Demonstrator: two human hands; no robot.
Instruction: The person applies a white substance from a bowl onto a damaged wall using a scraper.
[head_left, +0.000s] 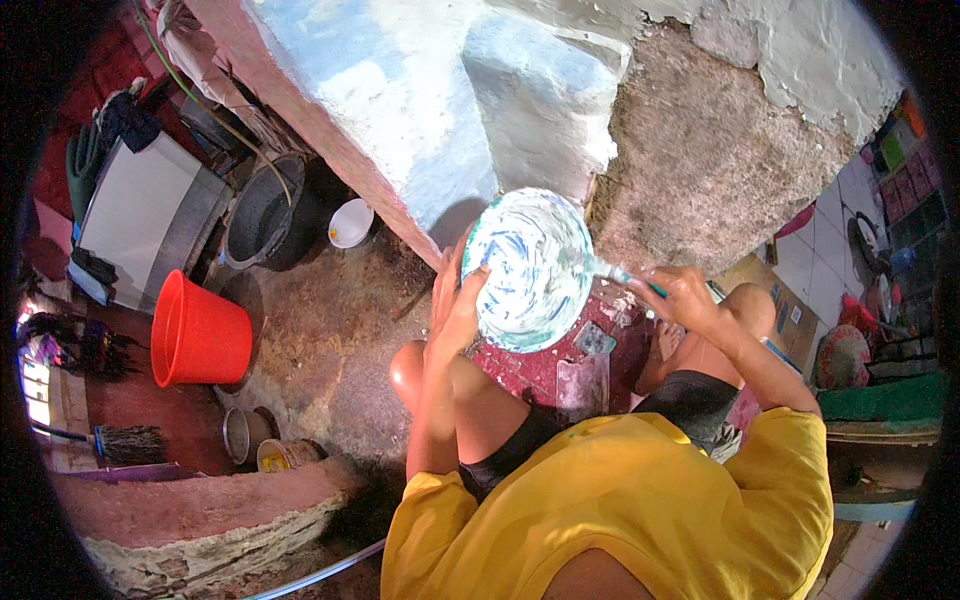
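My left hand (pixel 452 305) grips the left rim of a round bowl (pixel 530 265) whose inside is smeared with white and blue paint. The bowl is tilted up toward me, above my knees. My right hand (pixel 685 297) holds a thin brush (pixel 622 276) with a green handle, its tip at the bowl's right rim. I squat in a yellow shirt in front of a wall (pixel 420 110) partly painted white and pale blue.
A red bucket (pixel 198 335) lies on its side at left, beside a dark tub (pixel 262 212) and a small white bowl (pixel 350 222). Two small tins (pixel 262 440) stand on the ground lower left. Bare rough plaster (pixel 700 160) is right of the painted wall.
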